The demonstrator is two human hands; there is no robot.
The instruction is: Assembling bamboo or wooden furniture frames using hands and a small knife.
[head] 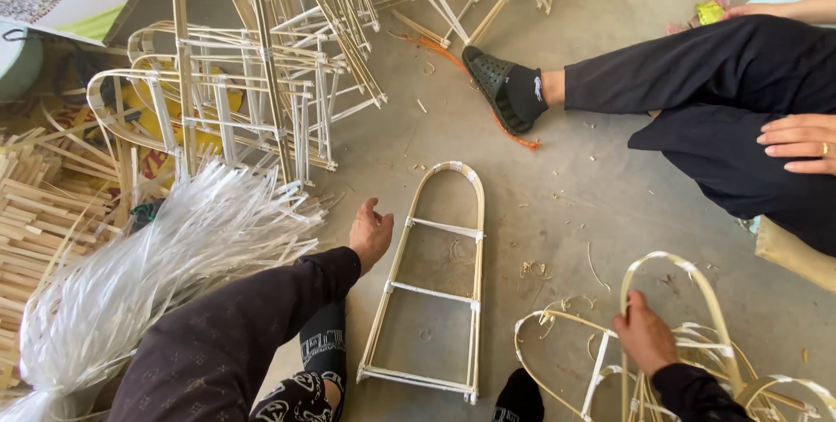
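Left hand [370, 235] spread, hovering just beside the arched frame [433, 283] on the floor [557, 204]. Right hand [644, 333] closed on bent frames [688, 344] near right.

You work in bright, even daylight; the concrete floor [557, 213] looks pale, with only soft, short shadows under the arched bamboo frame [431, 283]. The bundle of clear plastic strips [148, 274] glares white. Your view stays sharp at centre, while the wide lens bends and stretches things toward the corners.
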